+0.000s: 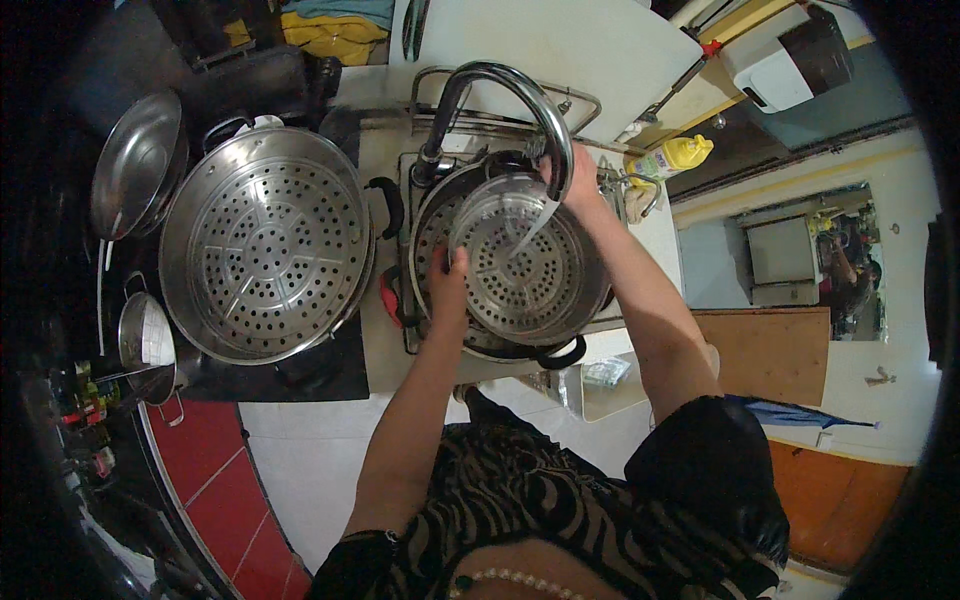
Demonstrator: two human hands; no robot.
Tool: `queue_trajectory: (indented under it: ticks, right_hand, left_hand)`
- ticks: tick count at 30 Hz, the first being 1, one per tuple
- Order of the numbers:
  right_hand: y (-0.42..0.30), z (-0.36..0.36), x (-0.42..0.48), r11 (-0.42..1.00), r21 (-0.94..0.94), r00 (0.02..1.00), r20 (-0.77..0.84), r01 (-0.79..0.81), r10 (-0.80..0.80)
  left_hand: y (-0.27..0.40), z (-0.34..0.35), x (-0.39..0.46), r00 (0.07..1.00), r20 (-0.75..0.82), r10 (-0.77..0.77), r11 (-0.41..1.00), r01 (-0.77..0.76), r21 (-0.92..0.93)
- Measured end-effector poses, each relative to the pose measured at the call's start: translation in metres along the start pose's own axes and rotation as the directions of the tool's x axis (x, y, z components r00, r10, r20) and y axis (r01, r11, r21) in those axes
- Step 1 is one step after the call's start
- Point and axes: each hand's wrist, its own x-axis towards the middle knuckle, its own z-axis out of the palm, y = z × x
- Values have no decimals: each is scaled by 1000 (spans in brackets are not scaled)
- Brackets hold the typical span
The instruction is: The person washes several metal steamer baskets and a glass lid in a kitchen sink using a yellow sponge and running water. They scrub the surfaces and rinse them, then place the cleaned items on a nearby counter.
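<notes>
My left hand [448,289] grips the near left edge of a round, see-through lid or bowl [517,255], which lies over a perforated metal steamer pan [581,319] at the sink. At the far right side of the steamer, my right hand [574,180] is partly hidden behind the curved chrome faucet [559,112]; its fingers cannot be made out. Water runs from the faucet onto the see-through piece. Holes of the steamer show through it. A pot handle with red [390,296] sticks out left of the sink.
A large steamer pot [262,142] with a perforated tray stands left on the dark counter. Metal pans [139,165] and a small metal pot [131,330] are further left. A yellow bottle [675,157] lies right of the faucet. A bin [615,397] stands below the counter.
</notes>
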Motion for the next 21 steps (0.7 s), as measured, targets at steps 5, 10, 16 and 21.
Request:
queue_trajectory:
  ticks: [5,10,16,21]
  right_hand:
    - [-8,30,58,993,-83,993,95,78,-70]
    - [-35,76,70,975,39,934,282,216,-219]
    - [-56,9,57,870,491,962,252,-31,-108]
    - [24,-38,39,633,762,959,-59,-137,278]
  left_hand:
    - [-4,-4,-9,995,81,-57,998,54,42]
    - [-17,0,-8,990,105,-93,996,93,5]
    - [4,-1,-19,992,108,-71,993,81,-91]
    - [4,-3,-20,977,182,-109,950,156,-272]
